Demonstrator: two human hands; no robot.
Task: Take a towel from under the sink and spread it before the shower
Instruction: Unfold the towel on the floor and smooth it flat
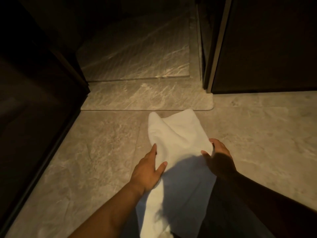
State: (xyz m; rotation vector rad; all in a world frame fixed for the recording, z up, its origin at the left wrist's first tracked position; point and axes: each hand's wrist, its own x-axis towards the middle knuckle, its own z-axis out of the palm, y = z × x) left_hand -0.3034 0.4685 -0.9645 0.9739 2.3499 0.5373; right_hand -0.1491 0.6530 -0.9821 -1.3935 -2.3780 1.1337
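A white towel (176,140) hangs between my two hands, partly folded, its far end reaching toward the raised stone threshold (145,98) of the shower. My left hand (149,170) grips the towel's left edge, thumb on top. My right hand (217,157) grips the right edge and lies partly in shadow. The towel's near end droops down toward my body. Beyond the threshold lies the shower floor (137,54), a dim marbled slab.
The bathroom floor (257,127) is grey marbled tile. A dark glass panel (34,103) runs along the left. A dark panel with a metal frame (216,48) stands at the right of the shower opening.
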